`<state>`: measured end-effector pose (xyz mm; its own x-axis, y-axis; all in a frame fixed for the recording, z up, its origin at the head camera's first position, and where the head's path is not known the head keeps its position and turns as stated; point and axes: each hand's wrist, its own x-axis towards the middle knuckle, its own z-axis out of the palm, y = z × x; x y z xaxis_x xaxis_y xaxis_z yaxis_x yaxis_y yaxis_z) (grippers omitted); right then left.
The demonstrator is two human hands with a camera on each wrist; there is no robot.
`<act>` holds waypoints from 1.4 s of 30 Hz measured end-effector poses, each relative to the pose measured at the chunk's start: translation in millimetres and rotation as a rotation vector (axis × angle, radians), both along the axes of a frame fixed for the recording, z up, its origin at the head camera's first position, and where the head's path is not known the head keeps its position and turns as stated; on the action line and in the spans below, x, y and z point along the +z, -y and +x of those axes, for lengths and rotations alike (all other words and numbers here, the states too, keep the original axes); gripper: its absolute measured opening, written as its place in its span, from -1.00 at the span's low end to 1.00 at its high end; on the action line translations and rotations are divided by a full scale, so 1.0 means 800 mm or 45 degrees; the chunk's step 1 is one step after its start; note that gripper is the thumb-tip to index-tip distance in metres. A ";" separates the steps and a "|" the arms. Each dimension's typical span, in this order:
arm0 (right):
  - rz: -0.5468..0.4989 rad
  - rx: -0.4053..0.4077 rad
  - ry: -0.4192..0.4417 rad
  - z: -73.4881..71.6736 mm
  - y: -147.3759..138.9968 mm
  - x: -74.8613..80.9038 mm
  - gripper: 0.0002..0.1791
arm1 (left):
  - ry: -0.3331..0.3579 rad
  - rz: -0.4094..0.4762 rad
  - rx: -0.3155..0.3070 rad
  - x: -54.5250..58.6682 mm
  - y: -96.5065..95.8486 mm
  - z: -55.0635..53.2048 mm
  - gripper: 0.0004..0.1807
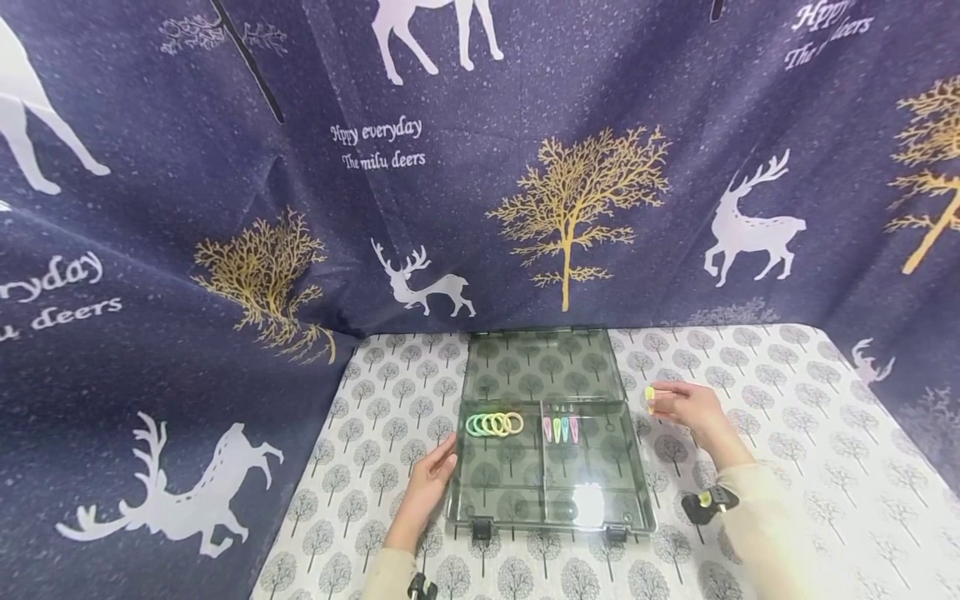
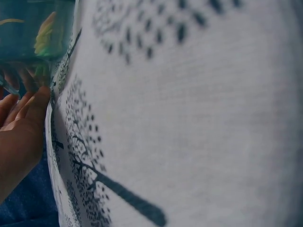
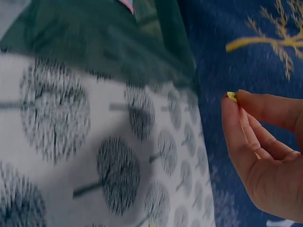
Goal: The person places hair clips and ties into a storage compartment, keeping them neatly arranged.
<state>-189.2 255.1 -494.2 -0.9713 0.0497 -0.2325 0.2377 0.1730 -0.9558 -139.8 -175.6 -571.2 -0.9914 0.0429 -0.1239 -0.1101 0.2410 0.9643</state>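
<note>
A clear, green-tinted plastic box [image 1: 506, 500] lies on the table with its lid [image 1: 540, 362] folded back. In its left compartment, green and yellow hair ties [image 1: 513, 423] lie overlapping in a row. Pink, yellow and blue snap hair clips [image 1: 566, 429] stand side by side in the right compartment, with smaller pieces [image 1: 564, 408] above them. My left hand [image 1: 431, 477] rests at the box's left wall, fingers fairly straight against it. To the right of the box, my right hand [image 1: 692, 408] pinches a small yellow piece [image 3: 231, 96] between thumb and index fingertip, raised above the table.
The table wears a white cloth [image 1: 787, 467] printed with grey trees. Behind and to the left hangs a dark blue curtain [image 1: 450, 208] with deer and gold trees. Two dark latches [image 1: 482, 528] project from the box's front edge.
</note>
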 end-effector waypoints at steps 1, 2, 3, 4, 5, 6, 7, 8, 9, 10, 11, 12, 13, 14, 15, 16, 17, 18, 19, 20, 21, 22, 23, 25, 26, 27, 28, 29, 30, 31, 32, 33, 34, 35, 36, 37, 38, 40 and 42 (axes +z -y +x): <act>-0.009 0.014 -0.004 -0.002 0.005 0.000 -0.41 | 0.000 -0.002 -0.002 0.000 0.000 0.000 -0.49; -0.015 0.034 -0.008 -0.004 0.011 0.001 -0.42 | 0.000 -0.001 -0.003 0.000 0.000 0.000 -0.50; -0.017 0.047 -0.010 -0.006 0.016 0.001 -0.43 | -0.006 -0.004 -0.006 -0.001 0.000 0.000 -0.50; -0.037 0.062 -0.007 -0.008 0.021 0.001 -0.43 | -0.011 -0.013 -0.009 -0.001 0.000 -0.001 -0.50; -0.060 0.076 -0.005 -0.010 0.026 0.001 -0.43 | -0.012 -0.018 -0.011 -0.002 0.001 -0.001 -0.50; -0.075 0.092 -0.006 -0.011 0.031 0.002 -0.44 | -0.009 -0.020 -0.010 -0.003 0.001 -0.001 -0.50; -0.086 0.112 -0.001 -0.013 0.036 0.002 -0.44 | -0.005 -0.022 -0.008 -0.004 0.001 -0.002 -0.50; -0.111 0.127 0.004 -0.015 0.041 0.002 -0.44 | 0.000 -0.023 -0.004 -0.005 0.001 -0.002 -0.50; -0.136 0.136 0.011 -0.016 0.046 0.001 -0.45 | 0.003 -0.026 -0.001 -0.005 0.001 -0.002 -0.50; -0.164 0.150 0.022 -0.017 0.051 0.001 -0.45 | -0.002 -0.027 -0.004 -0.006 0.002 -0.003 -0.49; -0.180 0.168 0.030 -0.018 0.055 0.000 -0.45 | 0.008 -0.023 0.004 -0.006 0.002 -0.003 -0.49; -0.194 0.187 0.039 -0.019 0.059 -0.001 -0.46 | 0.017 -0.019 0.012 -0.006 0.002 -0.003 -0.49; -0.211 0.211 0.050 -0.020 0.063 -0.003 -0.47 | 0.022 -0.016 0.016 -0.005 0.002 -0.003 -0.49; -0.227 0.229 0.062 -0.021 0.067 -0.005 -0.47 | 0.015 -0.020 0.013 -0.005 0.002 -0.002 -0.50; -0.233 0.257 0.074 -0.021 0.070 -0.007 -0.48 | 0.016 -0.019 0.014 -0.005 0.002 -0.002 -0.50; -0.242 0.278 0.088 -0.022 0.073 -0.009 -0.48 | 0.017 -0.019 0.015 -0.005 0.001 -0.002 -0.50; -0.242 0.301 0.099 -0.022 0.076 -0.011 -0.49 | 0.032 -0.013 0.023 -0.005 0.001 -0.002 -0.50; -0.242 0.325 0.107 -0.022 0.080 -0.013 -0.49 | 0.030 -0.018 0.018 -0.005 0.001 -0.003 -0.50; -0.243 0.345 0.116 -0.022 0.083 -0.015 -0.50 | 0.031 -0.018 0.016 -0.005 0.001 -0.003 -0.50; -0.245 0.351 0.131 -0.023 0.087 -0.017 -0.51 | 0.029 -0.021 0.013 -0.005 0.001 -0.003 -0.50; -0.249 0.357 0.146 -0.023 0.092 -0.019 -0.52 | 0.040 -0.013 0.019 -0.005 0.001 -0.003 -0.50; -0.250 0.363 0.159 -0.022 0.096 -0.021 -0.53 | 0.039 -0.014 0.018 -0.005 0.001 -0.004 -0.50; -0.240 0.378 0.168 -0.022 0.100 -0.022 -0.54 | 0.038 -0.012 0.019 -0.005 0.001 -0.004 -0.50; -0.230 0.381 0.211 -0.021 0.109 -0.027 -0.57 | 0.032 -0.009 0.022 -0.005 0.001 -0.003 -0.51; -0.215 0.377 0.231 -0.020 0.113 -0.029 -0.59 | 0.030 -0.007 0.023 -0.005 0.000 -0.003 -0.51; -0.199 0.376 0.249 -0.019 0.117 -0.031 -0.60 | 0.030 -0.004 0.025 -0.005 0.000 -0.003 -0.51; -0.183 0.376 0.264 -0.017 0.121 -0.032 -0.61 | 0.028 -0.006 0.025 -0.004 0.000 -0.003 -0.51; -0.170 0.366 0.283 -0.016 0.125 -0.033 -0.63 | 0.025 -0.005 0.021 -0.004 0.000 -0.003 -0.50; -0.159 0.358 0.302 -0.014 0.128 -0.034 -0.64 | 0.017 -0.011 0.013 -0.003 0.000 -0.003 -0.50; -0.146 0.349 0.313 -0.012 0.132 -0.034 -0.65 | 0.010 -0.013 0.005 -0.001 0.000 -0.002 -0.50; -0.137 0.348 0.322 -0.011 0.135 -0.034 -0.66 | 0.010 -0.010 0.001 0.004 -0.001 -0.001 -0.50; -0.134 0.349 0.333 -0.009 0.138 -0.034 -0.67 | 0.009 -0.011 -0.004 0.009 -0.002 0.001 -0.50; -0.128 0.349 0.341 -0.008 0.140 -0.034 -0.68 | 0.011 -0.011 -0.008 0.016 -0.003 0.003 -0.50; -0.121 0.344 0.351 -0.008 0.143 -0.034 -0.69 | 0.013 -0.013 -0.013 0.022 -0.005 0.005 -0.50; -0.117 0.339 0.360 -0.007 0.145 -0.035 -0.70 | 0.020 -0.018 -0.012 0.028 -0.006 0.006 -0.50; -0.111 0.336 0.366 -0.007 0.148 -0.037 -0.71 | 0.028 -0.014 -0.008 0.034 -0.008 0.008 -0.51; -0.104 0.336 0.373 -0.007 0.150 -0.038 -0.71 | 0.040 -0.014 -0.004 0.038 -0.008 0.009 -0.50; -0.098 0.326 0.388 -0.007 0.155 -0.041 -0.74 | 0.039 -0.021 -0.005 0.037 -0.008 0.009 -0.50; -0.100 0.317 0.399 -0.006 0.158 -0.043 -0.76 | 0.031 -0.016 -0.007 0.028 -0.006 0.007 -0.50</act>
<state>-193.9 128.3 -528.7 -0.8330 -0.2076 -0.5128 0.4794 0.1917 -0.8564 -134.2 -170.5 -548.5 -0.9878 0.0468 -0.1485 -0.1320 0.2538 0.9582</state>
